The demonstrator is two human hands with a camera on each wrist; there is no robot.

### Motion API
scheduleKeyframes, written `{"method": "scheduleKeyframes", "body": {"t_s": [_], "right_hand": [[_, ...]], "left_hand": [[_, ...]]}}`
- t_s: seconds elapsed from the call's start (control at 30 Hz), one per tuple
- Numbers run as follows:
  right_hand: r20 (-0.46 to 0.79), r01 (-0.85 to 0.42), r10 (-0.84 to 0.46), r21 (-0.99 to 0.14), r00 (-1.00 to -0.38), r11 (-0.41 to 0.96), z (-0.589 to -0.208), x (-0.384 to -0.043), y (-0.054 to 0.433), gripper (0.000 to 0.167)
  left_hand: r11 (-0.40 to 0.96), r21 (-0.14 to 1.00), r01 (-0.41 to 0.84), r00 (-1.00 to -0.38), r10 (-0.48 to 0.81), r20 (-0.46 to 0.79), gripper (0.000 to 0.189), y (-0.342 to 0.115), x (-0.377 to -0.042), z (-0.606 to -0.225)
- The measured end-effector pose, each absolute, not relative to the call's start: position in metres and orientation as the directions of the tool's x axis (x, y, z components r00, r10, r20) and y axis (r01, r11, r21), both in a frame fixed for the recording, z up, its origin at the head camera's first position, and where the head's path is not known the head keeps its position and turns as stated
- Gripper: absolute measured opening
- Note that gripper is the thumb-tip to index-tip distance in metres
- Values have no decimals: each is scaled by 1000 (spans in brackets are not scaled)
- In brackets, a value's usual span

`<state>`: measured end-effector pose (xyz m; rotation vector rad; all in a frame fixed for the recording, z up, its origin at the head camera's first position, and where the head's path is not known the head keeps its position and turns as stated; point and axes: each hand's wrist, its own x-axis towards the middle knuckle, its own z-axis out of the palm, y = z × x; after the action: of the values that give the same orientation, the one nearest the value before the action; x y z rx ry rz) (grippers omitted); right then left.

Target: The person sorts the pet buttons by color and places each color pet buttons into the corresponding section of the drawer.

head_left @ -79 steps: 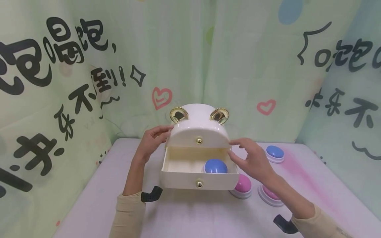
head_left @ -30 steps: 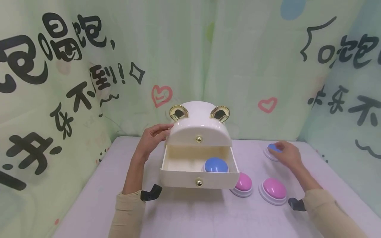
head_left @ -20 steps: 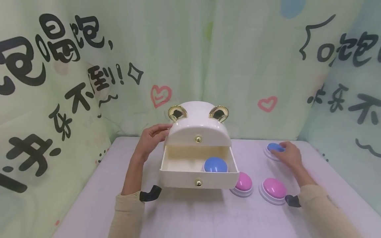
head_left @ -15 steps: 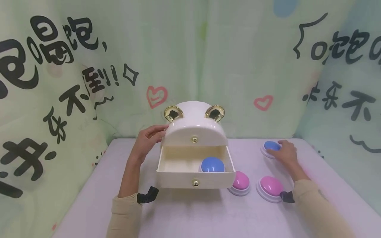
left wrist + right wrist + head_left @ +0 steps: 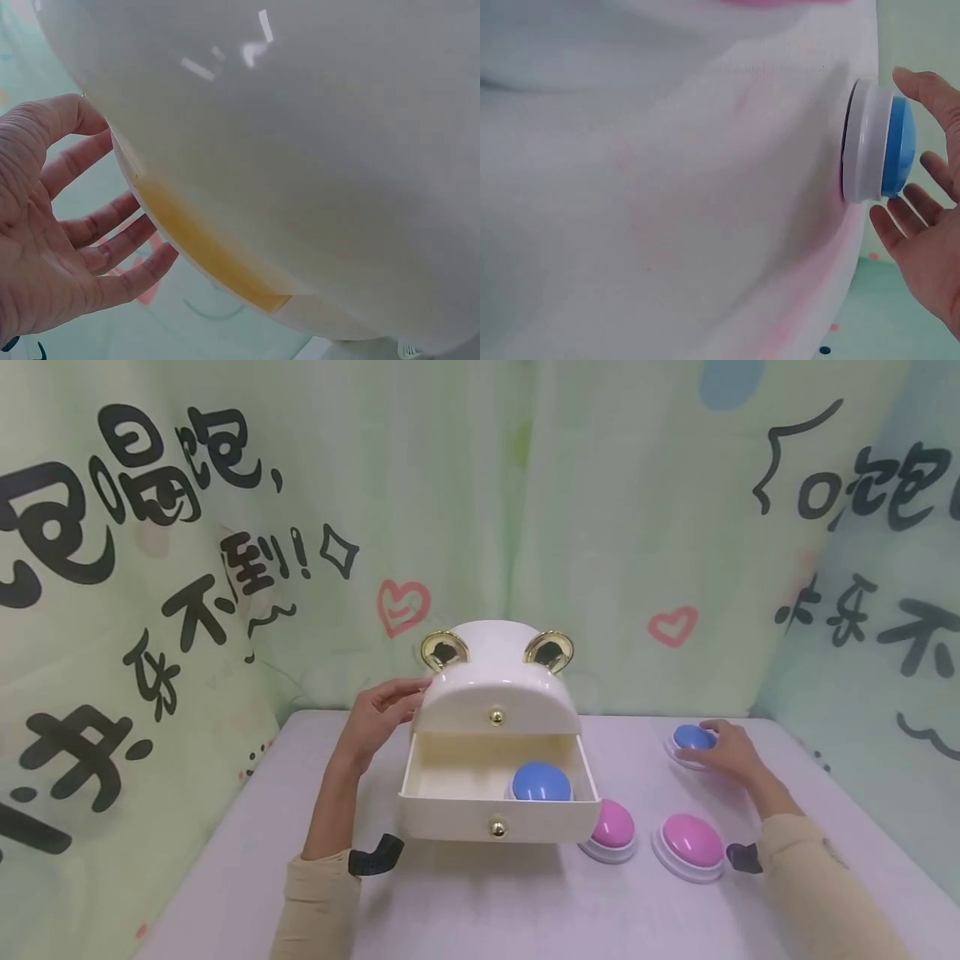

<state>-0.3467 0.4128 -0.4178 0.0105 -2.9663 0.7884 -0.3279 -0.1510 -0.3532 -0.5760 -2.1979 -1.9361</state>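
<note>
A white frog-faced drawer box (image 5: 465, 702) with gold-rimmed eyes stands mid-table, its lower drawer (image 5: 450, 820) pulled out. Inside the drawer, at the right, sits a blue-domed push button (image 5: 542, 782). My left hand (image 5: 378, 718) touches the box's left side; the left wrist view shows its fingers spread along the white shell's edge (image 5: 202, 247). At the back right, my right hand (image 5: 731, 752) is around a second blue push button (image 5: 693, 737). In the right wrist view, thumb and spread fingers lie on either side of the blue dome (image 5: 904, 146), with gaps between.
Two pink-domed push buttons stand right of the box: one pink button (image 5: 615, 824) is partly behind the drawer's corner, the other pink button (image 5: 692, 841) is before my right forearm. A printed curtain (image 5: 600, 527) encloses the table (image 5: 247, 877) at back and sides.
My right hand has gone from the box's right side to the back-right blue button, first over its dome, then shifted slightly right with fingers spreading. My left hand has stayed at the box.
</note>
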Motion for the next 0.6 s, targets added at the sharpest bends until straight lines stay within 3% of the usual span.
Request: {"method": "scheduleKeyframes", "body": {"t_s": [0.43,0.6], "right_hand": [[-45,13,-11,-507,-999,862,-428,-361,409,102],[-10,-2,-9,-502,-1000,865,-435,-363,411,98]], "left_hand": [[98,918,384,-915,178,363,34,-152,-326,-353],[95,919,382,-915,180,361,34,-152,-326,-353]]}}
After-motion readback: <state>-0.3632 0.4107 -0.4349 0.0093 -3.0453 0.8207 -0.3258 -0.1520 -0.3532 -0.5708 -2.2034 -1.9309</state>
